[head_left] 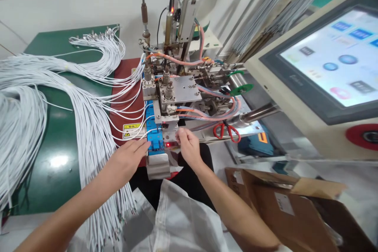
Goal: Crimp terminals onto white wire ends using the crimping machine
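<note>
My left hand (130, 160) reaches in from the left with its fingers stretched out flat. Its fingertips touch the left side of a blue fixture block (155, 141) at the front of the machine (181, 88). A white cable (136, 138) passes just above those fingers toward the block. On the other side, my right hand (189, 146) is closed with curled fingers beside the machine's front plate, right of a small red light (168, 145). Whatever lies between its fingertips is hidden. More white cables run into the row of blue blocks behind.
Bundles of white cables (88, 126) cover much of the green table (59, 181) and hang over its front edge. Red-handled scissors (226, 130) and a wire spool (238, 82) sit at right. A touchscreen panel (333, 59) and open cardboard boxes (274, 212) stand further right.
</note>
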